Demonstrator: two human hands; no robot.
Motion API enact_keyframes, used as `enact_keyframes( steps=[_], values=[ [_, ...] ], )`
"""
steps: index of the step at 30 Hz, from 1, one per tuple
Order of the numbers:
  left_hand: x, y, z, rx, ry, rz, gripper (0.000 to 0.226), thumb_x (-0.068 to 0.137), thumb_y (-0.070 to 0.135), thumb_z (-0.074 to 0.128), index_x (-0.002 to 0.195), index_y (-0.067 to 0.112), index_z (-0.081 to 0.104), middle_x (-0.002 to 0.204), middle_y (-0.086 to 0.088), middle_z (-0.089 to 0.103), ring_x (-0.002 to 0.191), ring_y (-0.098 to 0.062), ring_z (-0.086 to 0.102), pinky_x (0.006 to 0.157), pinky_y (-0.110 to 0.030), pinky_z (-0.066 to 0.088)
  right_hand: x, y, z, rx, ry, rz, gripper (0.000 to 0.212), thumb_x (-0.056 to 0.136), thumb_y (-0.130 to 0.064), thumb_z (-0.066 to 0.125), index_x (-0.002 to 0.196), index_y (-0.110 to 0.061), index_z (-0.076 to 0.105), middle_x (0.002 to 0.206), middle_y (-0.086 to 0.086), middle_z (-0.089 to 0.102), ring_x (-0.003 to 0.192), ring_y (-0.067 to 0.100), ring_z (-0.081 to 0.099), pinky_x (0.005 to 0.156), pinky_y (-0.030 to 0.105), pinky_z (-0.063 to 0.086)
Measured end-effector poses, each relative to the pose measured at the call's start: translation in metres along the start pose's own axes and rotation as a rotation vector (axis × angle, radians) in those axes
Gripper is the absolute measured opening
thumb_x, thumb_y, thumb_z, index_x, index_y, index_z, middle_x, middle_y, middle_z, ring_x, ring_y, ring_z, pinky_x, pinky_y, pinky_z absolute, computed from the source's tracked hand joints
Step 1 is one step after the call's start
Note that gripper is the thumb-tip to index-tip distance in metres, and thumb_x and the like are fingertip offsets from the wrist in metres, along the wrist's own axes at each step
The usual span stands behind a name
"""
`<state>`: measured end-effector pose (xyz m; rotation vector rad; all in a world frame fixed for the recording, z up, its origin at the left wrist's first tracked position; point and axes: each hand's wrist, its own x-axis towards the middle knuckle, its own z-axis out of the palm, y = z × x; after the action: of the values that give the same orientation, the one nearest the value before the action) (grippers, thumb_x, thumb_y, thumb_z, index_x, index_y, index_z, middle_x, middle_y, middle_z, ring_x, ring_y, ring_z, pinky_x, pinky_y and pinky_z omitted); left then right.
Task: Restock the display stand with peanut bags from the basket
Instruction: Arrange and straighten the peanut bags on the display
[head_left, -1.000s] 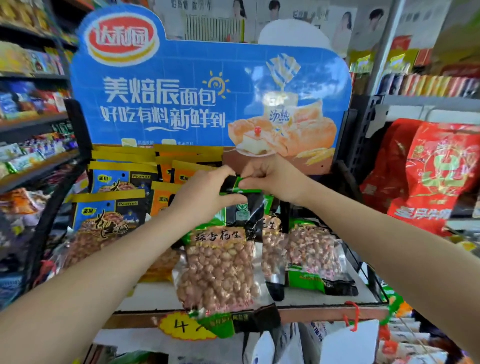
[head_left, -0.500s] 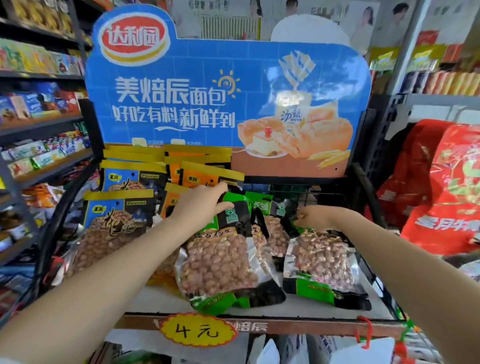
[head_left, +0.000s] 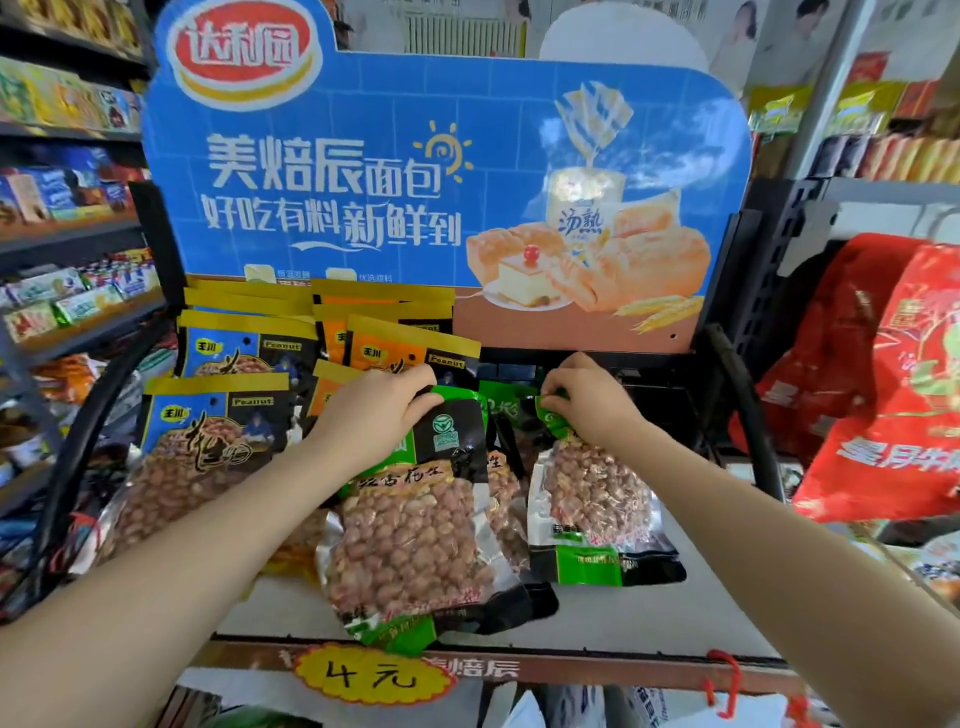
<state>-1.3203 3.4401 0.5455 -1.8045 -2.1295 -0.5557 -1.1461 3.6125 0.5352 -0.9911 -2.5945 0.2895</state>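
A green-and-black peanut bag (head_left: 415, 540) leans on the display stand's white shelf (head_left: 597, 618), and my left hand (head_left: 379, 405) grips its top edge. To its right lies a second green peanut bag (head_left: 597, 499); my right hand (head_left: 587, 400) pinches its green top corner. More green bags are partly hidden between the two. Blue peanut bags (head_left: 208, 441) and orange peanut bags (head_left: 410, 353) stand in rows at the shelf's left and back. The basket is out of view.
A big blue bread sign (head_left: 441, 171) rises behind the shelf. A yellow price tag (head_left: 371, 675) hangs on the shelf's front rail. Black frame bars (head_left: 748, 415) curve along both sides. Red bags (head_left: 883, 384) hang at right; store shelves (head_left: 67, 234) stand at left.
Both hands held one green bag up by its top; it now leans on the shelf under my left hand. My right hand moved right and took the other bag's top corner.
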Motion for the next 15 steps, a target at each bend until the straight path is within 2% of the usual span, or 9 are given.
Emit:
enact_keyframes(
  steps=[2, 4, 8, 10, 12, 15],
  values=[
    [0.000, 0.001, -0.002, -0.018, 0.001, -0.005, 0.022, 0.095, 0.032, 0.044, 0.099, 0.013, 0.055, 0.052, 0.005, 0.045, 0.044, -0.013, 0.042, 0.040, -0.026, 0.022, -0.006, 0.000, 0.010, -0.036, 0.052, -0.019, 0.019, 0.093, -0.019, 0.052, 0.095, -0.003, 0.063, 0.123, 0.010, 0.040, 0.090, 0.030, 0.055, 0.077, 0.035, 0.044],
    [0.000, 0.002, -0.005, -0.038, 0.023, -0.002, 0.021, 0.095, 0.031, 0.045, 0.098, 0.013, 0.056, 0.051, 0.005, 0.045, 0.043, -0.013, 0.041, 0.040, -0.025, 0.023, -0.009, 0.002, 0.018, -0.012, 0.099, 0.050, 0.020, 0.093, -0.019, 0.053, 0.092, -0.002, 0.063, 0.122, 0.011, 0.039, 0.087, 0.031, 0.055, 0.077, 0.037, 0.047],
    [-0.003, 0.000, -0.013, -0.113, 0.041, 0.000, 0.018, 0.094, 0.028, 0.047, 0.095, 0.013, 0.057, 0.050, 0.002, 0.047, 0.041, -0.013, 0.041, 0.043, -0.028, 0.030, -0.009, 0.004, 0.010, 0.108, 0.275, 0.146, 0.019, 0.093, -0.023, 0.053, 0.090, -0.008, 0.065, 0.104, 0.009, 0.051, 0.082, 0.030, 0.056, 0.066, 0.036, 0.047],
    [-0.002, -0.002, -0.018, -0.193, 0.010, -0.019, 0.016, 0.094, 0.026, 0.048, 0.092, 0.012, 0.057, 0.049, 0.001, 0.046, 0.039, -0.012, 0.038, 0.043, -0.027, 0.028, -0.003, 0.004, 0.000, 0.122, 0.331, 0.152, 0.020, 0.093, -0.024, 0.052, 0.094, -0.010, 0.066, 0.103, 0.010, 0.057, 0.084, 0.030, 0.058, 0.068, 0.037, 0.050],
    [-0.001, -0.005, -0.022, -0.230, -0.029, -0.016, 0.015, 0.094, 0.025, 0.048, 0.090, 0.013, 0.057, 0.050, 0.000, 0.048, 0.039, -0.011, 0.036, 0.044, -0.024, 0.023, 0.003, -0.001, -0.003, 0.043, 0.319, 0.147, 0.021, 0.093, -0.024, 0.052, 0.094, -0.009, 0.067, 0.106, 0.011, 0.055, 0.088, 0.032, 0.058, 0.070, 0.040, 0.052],
    [-0.001, -0.007, -0.024, -0.255, -0.065, -0.025, 0.014, 0.094, 0.026, 0.048, 0.088, 0.017, 0.057, 0.050, 0.001, 0.047, 0.039, -0.011, 0.035, 0.044, -0.025, 0.023, 0.008, -0.010, 0.013, -0.219, 0.216, 0.074, 0.021, 0.092, -0.021, 0.052, 0.098, -0.008, 0.067, 0.110, 0.011, 0.054, 0.102, 0.032, 0.052, 0.067, 0.036, 0.045]
  ],
)
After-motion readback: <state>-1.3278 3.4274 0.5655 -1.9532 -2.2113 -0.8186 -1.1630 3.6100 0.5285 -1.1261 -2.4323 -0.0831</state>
